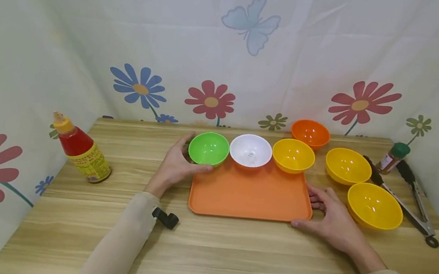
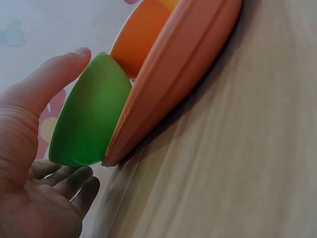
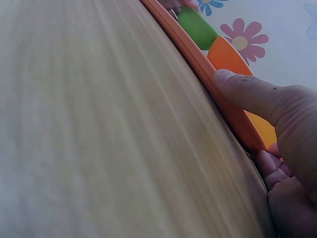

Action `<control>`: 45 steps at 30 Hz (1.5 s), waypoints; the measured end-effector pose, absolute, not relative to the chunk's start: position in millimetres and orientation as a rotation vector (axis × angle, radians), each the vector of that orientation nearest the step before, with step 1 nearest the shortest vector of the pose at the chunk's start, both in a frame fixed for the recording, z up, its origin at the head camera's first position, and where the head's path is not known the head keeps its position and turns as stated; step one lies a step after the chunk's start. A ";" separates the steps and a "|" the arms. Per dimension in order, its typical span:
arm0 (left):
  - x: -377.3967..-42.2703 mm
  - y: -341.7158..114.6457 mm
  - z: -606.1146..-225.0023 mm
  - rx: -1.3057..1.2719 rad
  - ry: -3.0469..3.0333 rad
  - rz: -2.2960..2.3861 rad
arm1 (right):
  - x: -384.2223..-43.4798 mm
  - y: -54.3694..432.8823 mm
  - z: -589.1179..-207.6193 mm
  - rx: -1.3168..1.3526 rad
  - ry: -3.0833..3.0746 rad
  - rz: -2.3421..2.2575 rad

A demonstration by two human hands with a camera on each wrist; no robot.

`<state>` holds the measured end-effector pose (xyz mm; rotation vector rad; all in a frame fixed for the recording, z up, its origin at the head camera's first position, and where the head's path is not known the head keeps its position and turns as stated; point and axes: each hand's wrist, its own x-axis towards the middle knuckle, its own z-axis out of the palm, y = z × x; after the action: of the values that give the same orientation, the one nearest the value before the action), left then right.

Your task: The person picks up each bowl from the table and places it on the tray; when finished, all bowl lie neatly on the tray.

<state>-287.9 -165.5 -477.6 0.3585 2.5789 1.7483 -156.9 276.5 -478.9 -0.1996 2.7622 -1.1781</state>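
On the far part of the orange tray (image 1: pixel 250 200), a green bowl (image 1: pixel 209 149), a white bowl with an orange outside (image 1: pixel 250 151) and a yellow bowl (image 1: pixel 293 156) stand in a row. My left hand (image 1: pixel 180 162) is spread beside the green bowl, with its thumb along the near rim and its fingers at the left side. In the left wrist view a gap shows between the thumb (image 2: pixel 54 74) and the bowl. At the tray's right end my right hand (image 1: pixel 334 219) holds the near corner, thumb on the front edge and fingers curled against the side.
Two more yellow bowls (image 1: pixel 347 166) stand right of the tray, with an orange bowl (image 1: pixel 310 134) behind. Metal tongs (image 1: pixel 406 204) and a green-capped jar (image 1: pixel 393 159) are at the far right. A red sauce bottle (image 1: pixel 84 150) stands at left. Patterned cloth (image 1: pixel 181 53) hangs behind the table.
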 end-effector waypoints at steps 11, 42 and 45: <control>-281.4 -170.8 -464.6 0.346 2.616 1.804 | -157.9 275.0 -476.3 -0.212 2.761 -1.180; -196.6 -206.0 -444.0 0.364 2.635 1.727 | -156.9 276.2 -478.8 -0.239 2.780 -1.175; -188.0 -203.2 -450.2 0.363 2.635 1.689 | -156.4 275.5 -478.6 -0.238 2.775 -1.181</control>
<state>-188.0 -203.2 -450.2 0.3631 2.6345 1.6887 -156.4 275.5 -478.6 -0.2385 2.7752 -1.1805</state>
